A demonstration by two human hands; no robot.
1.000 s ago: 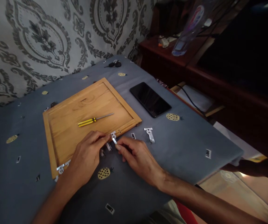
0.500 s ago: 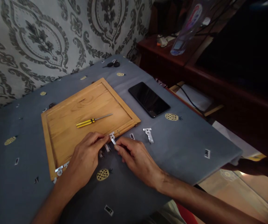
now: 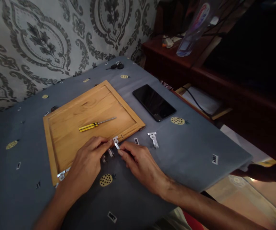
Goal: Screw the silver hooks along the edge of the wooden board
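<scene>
A wooden panel (image 3: pixel 46 137) with a raised frame lies on the cloth-covered table. At its near edge, a T-shaped metal bracket (image 3: pixel 116 140) rests against the frame. My right hand (image 3: pixel 142 166) pinches the bracket's narrow lower end between thumb and fingertips. From the other side, the closed fingertips of my left hand (image 3: pixel 87 166) press at the bracket's wide end; its palm side is hidden. Just below the fingertips are more metal pieces (image 3: pixel 111 152), partly covered. Another bracket (image 3: pixel 61 175) sits at the panel's near left corner, half behind my left wrist.
A yellow-handled screwdriver (image 3: pixel 88 126) lies on the panel. To the right are a loose bracket (image 3: pixel 153 139) and a black phone (image 3: pixel 154 103). Keys (image 3: pixel 117 65) lie near the patterned wall. A clear plastic bottle (image 3: pixel 185 48) stands on the dark red desk (image 3: pixel 171 68).
The view has shifted very slightly. Both hands keep the same position at the bracket, with no clear movement of the panel.
</scene>
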